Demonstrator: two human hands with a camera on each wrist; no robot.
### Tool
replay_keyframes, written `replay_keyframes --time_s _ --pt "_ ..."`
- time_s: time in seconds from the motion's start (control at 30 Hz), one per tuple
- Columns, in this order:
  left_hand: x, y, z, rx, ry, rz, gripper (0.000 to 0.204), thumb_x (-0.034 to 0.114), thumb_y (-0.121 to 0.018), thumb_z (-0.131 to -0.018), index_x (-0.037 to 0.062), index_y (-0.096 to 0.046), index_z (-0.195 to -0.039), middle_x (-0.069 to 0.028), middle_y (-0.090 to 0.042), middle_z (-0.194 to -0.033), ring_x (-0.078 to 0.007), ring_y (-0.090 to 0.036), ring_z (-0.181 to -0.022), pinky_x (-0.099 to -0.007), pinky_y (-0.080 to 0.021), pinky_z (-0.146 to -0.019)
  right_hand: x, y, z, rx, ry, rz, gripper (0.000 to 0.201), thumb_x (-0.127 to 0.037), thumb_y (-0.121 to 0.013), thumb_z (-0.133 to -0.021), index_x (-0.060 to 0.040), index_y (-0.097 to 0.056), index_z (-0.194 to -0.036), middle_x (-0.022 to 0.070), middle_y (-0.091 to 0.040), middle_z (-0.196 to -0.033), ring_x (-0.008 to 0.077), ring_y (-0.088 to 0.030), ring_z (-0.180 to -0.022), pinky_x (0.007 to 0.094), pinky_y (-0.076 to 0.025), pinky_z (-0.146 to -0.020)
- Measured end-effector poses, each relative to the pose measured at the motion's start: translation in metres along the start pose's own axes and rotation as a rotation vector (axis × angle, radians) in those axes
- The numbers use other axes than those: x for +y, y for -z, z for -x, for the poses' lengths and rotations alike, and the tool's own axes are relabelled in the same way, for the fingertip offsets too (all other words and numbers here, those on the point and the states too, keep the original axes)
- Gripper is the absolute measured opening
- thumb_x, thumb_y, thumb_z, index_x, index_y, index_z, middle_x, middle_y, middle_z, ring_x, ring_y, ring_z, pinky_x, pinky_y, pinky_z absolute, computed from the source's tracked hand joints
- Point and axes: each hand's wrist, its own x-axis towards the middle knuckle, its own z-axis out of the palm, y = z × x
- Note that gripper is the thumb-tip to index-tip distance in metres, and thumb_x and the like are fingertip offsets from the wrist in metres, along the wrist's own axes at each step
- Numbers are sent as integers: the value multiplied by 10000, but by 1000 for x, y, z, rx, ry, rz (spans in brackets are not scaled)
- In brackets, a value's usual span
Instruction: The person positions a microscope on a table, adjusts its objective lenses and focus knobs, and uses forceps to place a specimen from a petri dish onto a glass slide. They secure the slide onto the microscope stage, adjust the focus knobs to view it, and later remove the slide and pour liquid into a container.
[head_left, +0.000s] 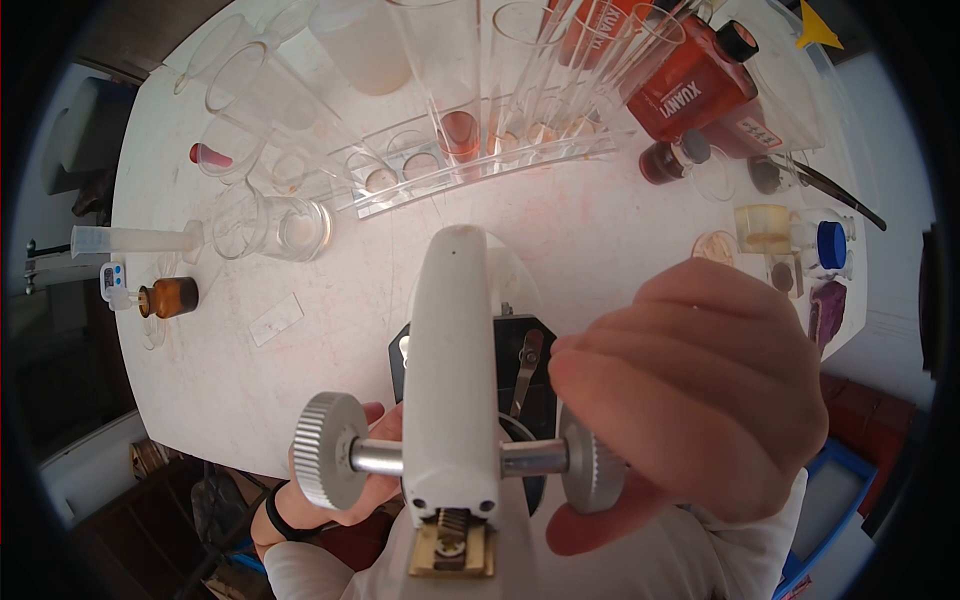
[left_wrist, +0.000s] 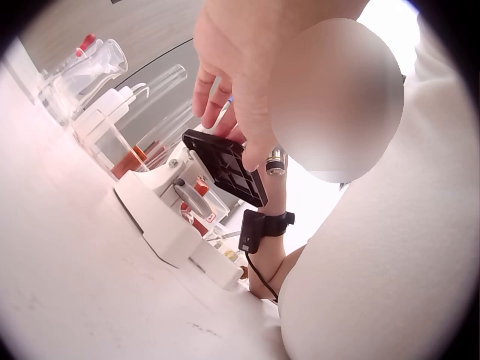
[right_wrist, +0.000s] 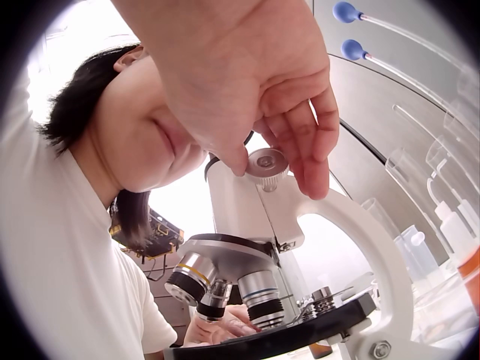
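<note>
A white microscope [head_left: 450,330] stands close in front of me, its black stage [head_left: 510,345] partly hidden below the arm. My right hand [head_left: 700,390] pinches the ridged focus knob [head_left: 598,465] on the right; in the right wrist view, thumb and fingers lie on either side of that knob [right_wrist: 268,163]. The left hand [left_wrist: 244,75] is at the stage edge [left_wrist: 232,169], thumb at the underside and fingers reaching over the top. Objective lenses [right_wrist: 262,300] point down at the stage, with the left hand [right_wrist: 221,328] behind them. Another knob [head_left: 330,450] sticks out leftward.
Behind the microscope stands a clear rack [head_left: 480,170] with tall glass tubes. Beakers [head_left: 295,228], a measuring cylinder [head_left: 135,240] and a brown bottle [head_left: 172,297] are at left. A red bottle [head_left: 690,85], a dark small bottle [head_left: 665,160] and a blue-capped jar [head_left: 830,245] stand at right.
</note>
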Motion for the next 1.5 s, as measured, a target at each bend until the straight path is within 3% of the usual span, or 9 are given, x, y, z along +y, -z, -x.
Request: replay_keyframes --time_s 0.77,0.83,0.97,1.03,1.17,1.23,1.27,1.33,1.5 --pt "0 0 -1 49 -1 -8 200 63 -580 -750 97 -602 -946 -63 -597 -1088 -191 -583 -929 -323 -534 -706 -2 -14 1 93 18 53 385 -366 -707 -679 -22 -572 -786 80 -611 -622 181 -590 -513 284 -463 -494" --pt "0 1 -1 53 -2 -9 198 63 -580 -749 97 -602 -943 -63 -597 -1087 -190 -583 -927 -322 -533 -705 -1 -35 -3 533 58 12 396 -368 -715 -674 -18 -571 -787 82 -609 -620 181 -588 -511 285 -464 -497" --pt "0 1 -1 61 -3 -11 196 64 -581 -747 97 -603 -939 -62 -597 -1086 -190 -583 -925 -321 -532 -705 0 -27 -1 532 75 14 408 -375 -719 -670 -14 -570 -788 83 -609 -619 181 -587 -509 285 -463 -496" --pt "0 1 -1 65 -3 -11 195 65 -581 -746 97 -604 -937 -62 -597 -1085 -190 -582 -924 -321 -532 -704 -1 -6 2 70 36 34 414 -382 -719 -670 -14 -570 -789 83 -609 -619 180 -585 -507 283 -462 -494" --pt "0 1 -1 74 -2 -13 192 65 -581 -744 96 -605 -932 -62 -598 -1084 -190 -582 -922 -320 -531 -704 1 -14 2 71 43 21 422 -390 -719 -665 -15 -571 -788 82 -609 -619 178 -585 -510 283 -461 -496" --pt "0 1 -1 78 -3 -13 191 66 -581 -743 96 -605 -930 -61 -598 -1083 -190 -582 -920 -319 -530 -703 0 -34 -1 520 74 18 424 -394 -718 -662 -17 -572 -789 80 -608 -617 176 -585 -514 282 -461 -498" --pt "0 1 -1 80 -3 -14 190 66 -582 -743 96 -606 -929 -61 -598 -1083 -190 -582 -920 -319 -530 -703 0 -27 0 520 74 18 424 -394 -718 -662 -17 -572 -789 80 -608 -617 176 -585 -514 282 -461 -498" --pt "0 1 -2 84 -3 -14 189 66 -582 -742 96 -606 -927 -61 -598 -1082 -189 -582 -919 -319 -529 -703 -1 -7 3 79 24 44 423 -394 -716 -663 -17 -574 -792 80 -610 -620 177 -585 -518 282 -461 -498" --pt "0 1 -2 95 -4 -16 186 67 -582 -740 96 -607 -921 -60 -599 -1080 -189 -581 -916 -318 -528 -702 -1 -7 4 88 26 40 422 -395 -713 -666 -16 -576 -792 82 -612 -622 177 -586 -519 281 -460 -499"
